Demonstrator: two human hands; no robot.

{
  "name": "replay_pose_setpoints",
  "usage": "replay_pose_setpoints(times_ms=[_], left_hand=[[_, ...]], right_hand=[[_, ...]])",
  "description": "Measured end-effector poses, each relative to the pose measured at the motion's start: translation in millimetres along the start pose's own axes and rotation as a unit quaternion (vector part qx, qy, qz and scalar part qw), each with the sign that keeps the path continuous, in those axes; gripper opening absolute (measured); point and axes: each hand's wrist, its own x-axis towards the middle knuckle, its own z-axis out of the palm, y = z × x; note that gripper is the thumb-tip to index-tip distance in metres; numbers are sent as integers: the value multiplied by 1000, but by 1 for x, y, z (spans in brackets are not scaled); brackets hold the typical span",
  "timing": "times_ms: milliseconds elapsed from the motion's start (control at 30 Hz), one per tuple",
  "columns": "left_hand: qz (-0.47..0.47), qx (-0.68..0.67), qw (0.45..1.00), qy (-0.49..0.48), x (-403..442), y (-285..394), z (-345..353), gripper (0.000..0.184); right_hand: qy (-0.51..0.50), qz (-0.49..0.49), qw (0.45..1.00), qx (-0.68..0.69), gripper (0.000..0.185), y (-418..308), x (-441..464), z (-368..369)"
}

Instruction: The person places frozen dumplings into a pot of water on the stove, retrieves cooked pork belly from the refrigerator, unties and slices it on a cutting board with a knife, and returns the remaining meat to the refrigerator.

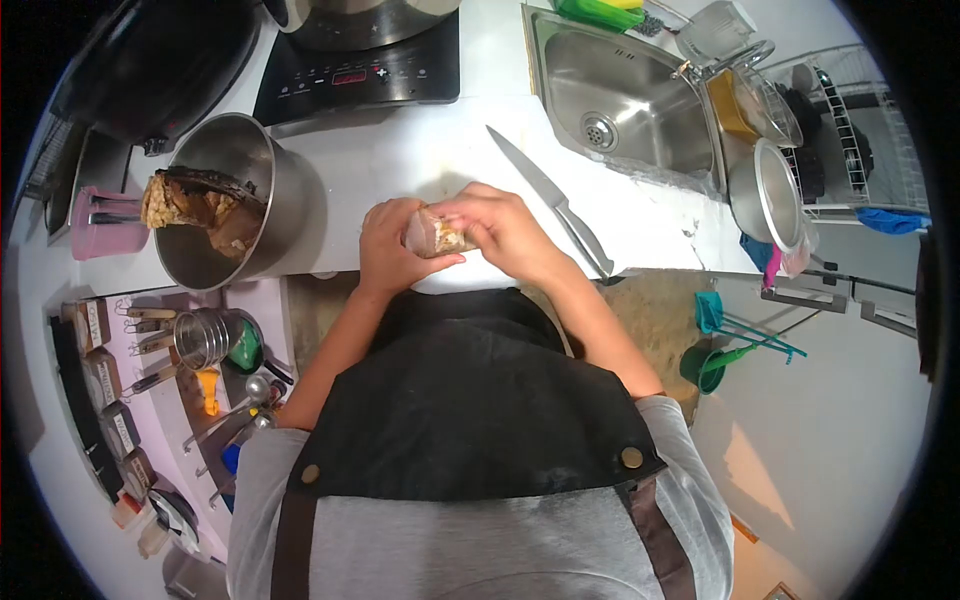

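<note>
Both hands are together at the counter's front edge, around a piece of pale pinkish meat with a browned, yellowish side. My left hand wraps its left end, thumb along the near side. The fingers of my right hand press on its right part. A large knife lies on the white counter right of my hands, its tip pointing away to the upper left. Left of my hands stands a deep steel pot with large browned meat pieces in it.
An induction hob with a steel pot is at the back. A steel sink is at the back right, with a metal bowl beside it. A pink container stands far left, near a black appliance.
</note>
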Motion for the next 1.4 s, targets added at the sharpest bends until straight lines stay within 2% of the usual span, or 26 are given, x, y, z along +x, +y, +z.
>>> replay_pose_setpoints(times_ms=[167,233,300,333,433,500,600,633,700,733,833,1033,1100,1133,1200,1300,1400], left_hand=[[-23,0,1000,-14,2,-1,-1,68],[2,-4,1000,-3,3,-3,-1,71],[0,-2,1000,1,1,-6,0,71],[1,-2,1000,5,1,-7,0,72],[-2,9,1000,9,-1,-10,3,73],[7,11,1000,2,-2,-12,2,73],[21,13,1000,9,-4,-13,3,72],[25,14,999,23,-4,-13,3,72],[26,17,999,14,-2,-12,1,72],[26,17,999,4,-2,-11,0,73],[23,13,1000,11,0,-9,1,72],[24,19,999,22,-1,-10,3,70],[31,24,999,27,-2,-12,5,71],[39,30,998,33,-2,-13,5,72],[37,30,998,30,-2,-14,4,72],[35,26,999,31,-4,-17,6,73],[37,25,998,34,-4,-17,6,73]], right_hand=[[-60,-8,997,53,22,5,4,1],[-75,-27,995,55,22,11,5,4],[-20,-99,995,16,20,17,6,13],[-22,-102,994,16,20,15,7,17],[32,-87,994,-60,19,14,6,24],[111,-66,986,-103,21,22,8,26],[187,20,979,-81,12,40,18,10],[188,19,979,-80,12,38,17,1],[123,51,990,-44,9,31,17,-17],[86,17,996,-32,8,30,15,-19],[40,33,999,-1,11,9,1,-8],[95,16,994,-45,13,3,-10,26],[87,15,986,-138,12,4,-9,27],[88,15,986,-138,12,7,-8,27],[126,-30,969,-212,13,15,-4,24],[135,20,970,-200,12,19,0,15],[146,18,969,-198,13,24,3,12]])
